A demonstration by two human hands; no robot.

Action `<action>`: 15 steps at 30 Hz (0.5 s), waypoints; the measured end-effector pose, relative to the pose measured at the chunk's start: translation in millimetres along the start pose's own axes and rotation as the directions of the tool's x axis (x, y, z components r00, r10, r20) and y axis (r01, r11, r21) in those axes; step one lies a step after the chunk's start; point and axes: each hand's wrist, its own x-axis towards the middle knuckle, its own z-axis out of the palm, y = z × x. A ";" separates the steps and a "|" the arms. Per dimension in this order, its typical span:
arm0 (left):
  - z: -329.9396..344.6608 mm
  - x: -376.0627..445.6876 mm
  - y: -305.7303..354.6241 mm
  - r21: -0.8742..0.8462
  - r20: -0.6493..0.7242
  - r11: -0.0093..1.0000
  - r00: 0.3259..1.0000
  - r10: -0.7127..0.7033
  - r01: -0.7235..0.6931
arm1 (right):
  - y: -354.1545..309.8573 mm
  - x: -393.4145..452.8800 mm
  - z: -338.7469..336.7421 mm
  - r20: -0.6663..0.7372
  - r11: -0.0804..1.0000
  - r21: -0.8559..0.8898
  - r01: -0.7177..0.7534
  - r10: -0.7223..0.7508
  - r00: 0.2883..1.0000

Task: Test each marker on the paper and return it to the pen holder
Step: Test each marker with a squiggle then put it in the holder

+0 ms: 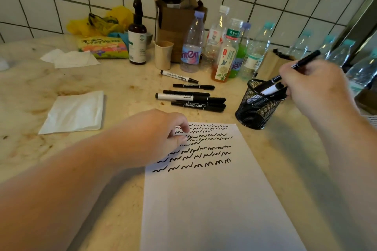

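Note:
A white sheet of paper lies on the counter, its top part covered with rows of black squiggles. My left hand rests on the paper's upper left corner, fingers curled and holding nothing. My right hand grips a slim black marker tilted over the black mesh pen holder, its lower end at the rim. A white-barrelled marker stands inside the holder. Several markers lie loose on the counter behind the paper.
Plastic bottles stand in a row along the tiled wall, with a brown pump bottle, a paper cup and a cardboard box. White tissues lie at the left. A snack bag sits behind them.

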 end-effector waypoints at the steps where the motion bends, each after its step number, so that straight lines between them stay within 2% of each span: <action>1: -0.1 -0.4 0.0 -0.001 -0.002 1.000 1.000 0.001 -0.001 | -2.4 3.2 -0.1 0.016 1.000 0.009 0.003 -0.003 1.000; 3: 0.0 -1.5 -0.4 -0.007 -0.004 1.000 1.000 0.003 -0.004 | -5.5 7.9 -0.1 0.007 0.998 0.049 0.032 -0.032 0.999; 5: -0.1 -1.9 -0.1 -0.013 -0.008 1.000 1.000 0.003 -0.003 | -6.4 8.1 -0.3 -0.064 0.991 0.104 0.090 -0.084 0.994; 7: 0.2 -1.5 0.4 -0.012 -0.003 1.000 1.000 -0.002 0.002 | -10.4 1.2 2.4 -0.149 0.967 0.156 0.201 -0.178 0.973; 9: 0.7 -1.1 1.7 -0.006 0.015 1.000 1.000 -0.016 0.016 | -17.5 -9.2 10.9 -0.143 0.936 0.154 0.318 -0.297 0.944; 10: 0.6 -0.7 2.6 0.001 0.022 1.000 1.000 -0.022 0.022 | -21.6 -14.2 18.1 -0.084 0.922 0.132 0.364 -0.356 0.931; 12: 0.0 0.0 4.2 0.023 0.028 0.999 0.999 -0.035 0.035 | -28.3 -20.3 38.2 0.158 0.905 0.024 0.424 -0.422 0.893; 14: -1.6 0.9 6.0 0.045 0.038 0.998 0.998 -0.055 0.054 | -29.3 -20.6 63.3 0.408 0.882 -0.106 0.459 -0.383 0.829; 15: -2.5 1.2 6.7 0.055 0.042 0.997 0.997 -0.064 0.061 | -27.3 -19.4 76.4 0.490 0.871 -0.147 0.469 -0.348 0.799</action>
